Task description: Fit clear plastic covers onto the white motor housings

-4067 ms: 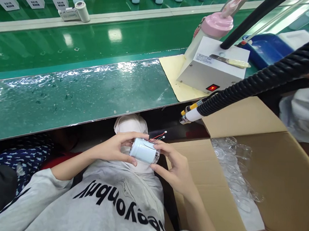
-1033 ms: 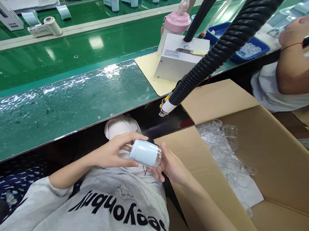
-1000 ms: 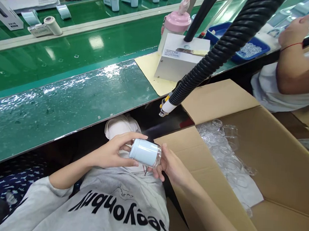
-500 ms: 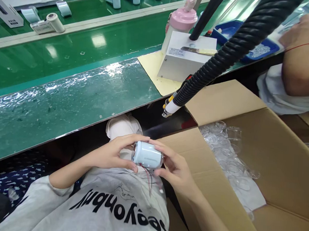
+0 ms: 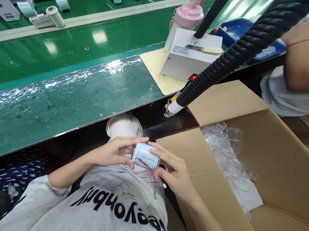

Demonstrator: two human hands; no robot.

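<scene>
While the green conveyor bench [image 5: 69,51] runs across the far half of the view, its near edge overhangs the person's lap, where the work sits. Cardboard carton [image 5: 258,163], flaps open, stands at the person's right, just below the bench's near edge; a heap of clear plastic caps [image 5: 230,158] lies inside on white sheet. Black corrugated hose [image 5: 242,51] slants down from upper right, its nozzle hanging above the carton's near-left flap. White control box [image 5: 189,60] sits on a yellow mat at the bench's right end, a pink-capped bottle [image 5: 186,18] behind it. A co-worker's arm [image 5: 301,61] shows at the far right edge.

Workpiece: small pale-blue cylindrical housing [image 5: 144,155], lying sideways over the lap, a clear end facing right, thin red wires [image 5: 151,172] trailing down from it. Judged state: clear end appears fitted; wires remain loose, housing not yet on the bench.

Left hand [image 5: 112,154] grasps the housing's closed end, thumb under, fingers over. Right hand [image 5: 173,170] cups the clear end, fingers curled onto it, wrist bent inward.
</scene>
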